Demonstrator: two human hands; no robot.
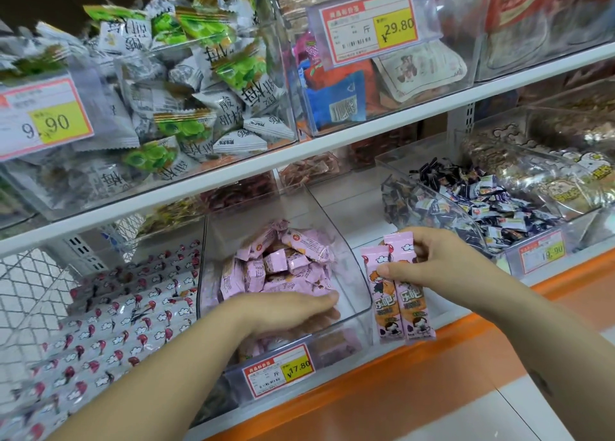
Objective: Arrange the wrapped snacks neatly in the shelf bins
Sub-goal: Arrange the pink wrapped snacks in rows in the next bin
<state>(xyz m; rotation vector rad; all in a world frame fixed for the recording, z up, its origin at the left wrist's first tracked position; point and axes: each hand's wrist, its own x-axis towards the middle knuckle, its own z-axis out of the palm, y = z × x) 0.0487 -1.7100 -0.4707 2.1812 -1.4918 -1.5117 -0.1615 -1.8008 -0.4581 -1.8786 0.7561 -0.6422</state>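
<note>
The right hand (429, 260) pinches two sticks (404, 307) side by side, thumb on their front and fingers curled behind the upper half. They hang upright just right of the clear bin (361, 294), outside its right wall and above the orange shelf edge (432, 357). Each stick is a long, narrow pink wrapper with white clouds near the top, a cartoon figure with orange hair in the middle, bold characters on an orange band below that, and another small figure at the bottom.

The left hand (293, 310) reaches into the bin from the near left, fingers straight and pressed together, lying flat over the near part of the pink snacks (283, 264). These are short, blocky pink wrappers heaped loosely at all angles, filling the left and far part of the bin. A price tag (278, 370) reading 17.80 sits on the bin's near face.
</note>
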